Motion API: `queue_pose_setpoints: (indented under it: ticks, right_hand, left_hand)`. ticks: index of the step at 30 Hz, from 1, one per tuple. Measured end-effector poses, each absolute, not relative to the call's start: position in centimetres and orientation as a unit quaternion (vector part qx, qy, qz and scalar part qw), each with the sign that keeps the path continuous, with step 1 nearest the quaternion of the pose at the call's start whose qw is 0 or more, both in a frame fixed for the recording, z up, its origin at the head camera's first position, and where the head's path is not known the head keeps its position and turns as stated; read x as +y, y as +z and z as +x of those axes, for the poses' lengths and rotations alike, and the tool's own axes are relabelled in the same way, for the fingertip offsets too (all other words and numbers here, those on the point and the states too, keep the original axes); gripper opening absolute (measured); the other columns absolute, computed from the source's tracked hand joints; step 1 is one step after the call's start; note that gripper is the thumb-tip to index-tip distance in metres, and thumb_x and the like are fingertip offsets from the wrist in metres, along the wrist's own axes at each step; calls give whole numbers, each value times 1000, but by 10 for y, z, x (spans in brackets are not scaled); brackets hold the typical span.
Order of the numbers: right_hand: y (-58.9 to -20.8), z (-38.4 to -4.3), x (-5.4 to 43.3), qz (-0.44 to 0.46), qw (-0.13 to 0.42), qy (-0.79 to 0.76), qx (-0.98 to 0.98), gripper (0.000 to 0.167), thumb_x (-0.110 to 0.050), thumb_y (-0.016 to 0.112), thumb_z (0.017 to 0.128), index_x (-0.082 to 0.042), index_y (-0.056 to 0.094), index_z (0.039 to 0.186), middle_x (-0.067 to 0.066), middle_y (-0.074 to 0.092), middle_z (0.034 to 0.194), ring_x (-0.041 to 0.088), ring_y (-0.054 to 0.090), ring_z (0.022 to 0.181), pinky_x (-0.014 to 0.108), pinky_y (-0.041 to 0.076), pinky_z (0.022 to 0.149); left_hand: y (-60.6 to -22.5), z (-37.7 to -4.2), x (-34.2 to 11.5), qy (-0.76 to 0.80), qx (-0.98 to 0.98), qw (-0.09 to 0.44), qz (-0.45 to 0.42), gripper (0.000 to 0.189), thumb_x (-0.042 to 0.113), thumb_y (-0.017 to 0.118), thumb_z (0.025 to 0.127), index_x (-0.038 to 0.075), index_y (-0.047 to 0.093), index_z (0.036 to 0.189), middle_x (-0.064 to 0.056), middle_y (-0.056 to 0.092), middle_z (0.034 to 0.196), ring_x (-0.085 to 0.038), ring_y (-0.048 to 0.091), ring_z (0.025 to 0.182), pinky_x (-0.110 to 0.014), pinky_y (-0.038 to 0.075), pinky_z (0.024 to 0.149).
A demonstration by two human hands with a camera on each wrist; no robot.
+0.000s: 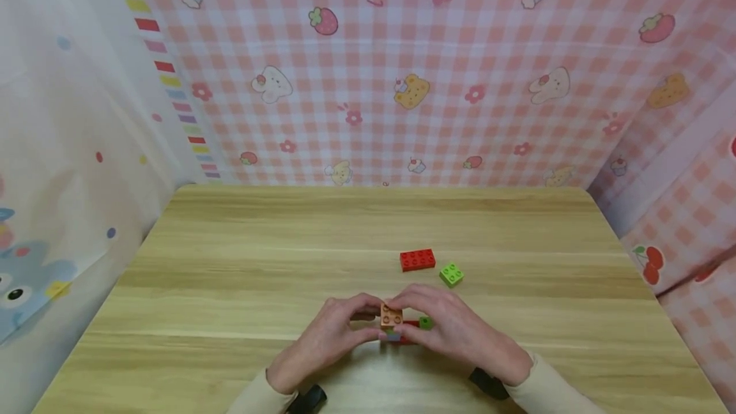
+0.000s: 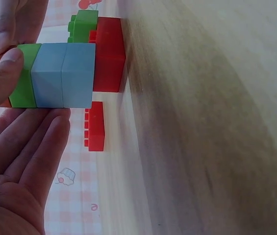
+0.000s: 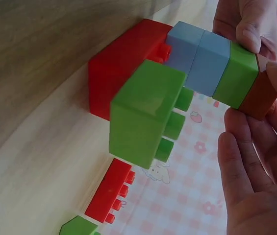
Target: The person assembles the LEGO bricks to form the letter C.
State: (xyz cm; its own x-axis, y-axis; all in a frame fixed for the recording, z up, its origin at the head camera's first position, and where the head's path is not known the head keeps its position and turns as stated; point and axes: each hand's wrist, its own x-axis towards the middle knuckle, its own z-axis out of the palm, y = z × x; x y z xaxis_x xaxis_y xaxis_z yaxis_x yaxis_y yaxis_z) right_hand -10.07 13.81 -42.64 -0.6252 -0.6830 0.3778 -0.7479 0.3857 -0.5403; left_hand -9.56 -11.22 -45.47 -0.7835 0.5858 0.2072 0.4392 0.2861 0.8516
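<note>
A tower of toy building bricks stands on the left end of a red base brick (image 2: 110,61). Two light blue bricks (image 2: 62,76) come lowest, then a green brick (image 2: 24,81), with an orange brick (image 1: 391,318) on top. Another green brick (image 3: 143,105) sits on the base's right end. My left hand (image 1: 339,332) pinches the upper tower from the left, its thumb by the green brick. From the other side my right hand (image 1: 451,324) pinches the orange brick with thumb and fingertips. In the head view both hands partly hide the lower bricks.
Beyond the hands, a loose red brick (image 1: 417,260) lies studs up on the wooden table (image 1: 259,260). A small green brick (image 1: 451,275) is just right of it. Patterned cloth (image 1: 368,82) hangs behind the table's far edge and along both sides.
</note>
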Motion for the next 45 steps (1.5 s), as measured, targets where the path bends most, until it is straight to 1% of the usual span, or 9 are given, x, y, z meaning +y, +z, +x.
queue_pose_setpoints:
  ticks: [6,12,16,17,22,28,34,37,45]
  right_hand:
    - [-426,-96,138,399,21,355,-845,36,-23,80,94,-16,69,128,-7,70,122,9,65,111,35,59,93]
    - [-426,-90,137,369,9,323,-871,55,-21,83,91,-7,60,139,5,67,134,17,64,121,37,58,98]
    - [-427,-87,142,350,-19,299,-888,65,-29,81,92,-7,53,147,6,61,145,21,60,129,43,54,104]
    - [-427,-86,144,343,-26,300,-890,66,-31,80,93,-8,52,149,6,60,147,21,61,127,44,53,105]
    - [-428,-89,161,311,-19,297,-903,61,-37,74,97,-13,53,150,4,59,147,25,59,129,52,51,106]
    - [-427,-103,179,318,39,266,-909,51,-29,77,95,-7,62,139,9,66,137,30,62,125,53,53,103]
    - [-425,-119,191,327,75,268,-903,48,-22,80,92,-3,64,133,13,67,134,31,65,120,51,55,100]
    - [-426,-126,195,322,81,270,-904,48,-19,82,91,-1,65,131,15,68,132,33,65,120,51,55,100]
    - [-429,-142,197,308,77,263,-911,47,-17,82,90,1,65,131,17,68,129,35,65,119,53,55,100]
  left_hand:
    - [-454,-95,-110,490,811,83,308,30,14,78,93,9,68,121,-7,75,119,-19,72,110,-33,58,96]
    - [-452,-94,-108,479,822,79,296,33,17,79,93,9,68,123,-7,75,121,-20,72,109,-34,58,96]
    - [-453,-92,-110,468,832,85,287,35,19,79,93,8,67,124,-8,74,121,-20,72,108,-30,58,94]
    - [-452,-92,-110,465,834,87,284,36,20,79,94,8,67,125,-7,74,122,-19,72,108,-30,58,94]
    - [-451,-93,-112,441,846,96,284,47,27,79,94,5,64,132,-8,73,123,-20,71,107,-32,58,93]
    - [-449,-93,-114,423,857,99,277,58,36,80,92,8,62,139,-4,68,133,-23,67,114,-42,56,99]
    - [-443,-89,-110,443,848,36,289,52,37,82,90,14,65,134,8,67,131,-19,65,116,-48,52,101]
    - [-442,-88,-107,448,840,2,306,47,34,83,89,17,67,129,11,67,128,-15,65,114,-46,52,100]
    - [-446,-91,-101,479,807,-24,345,35,17,81,90,12,68,123,1,69,120,-13,66,108,-32,59,93]
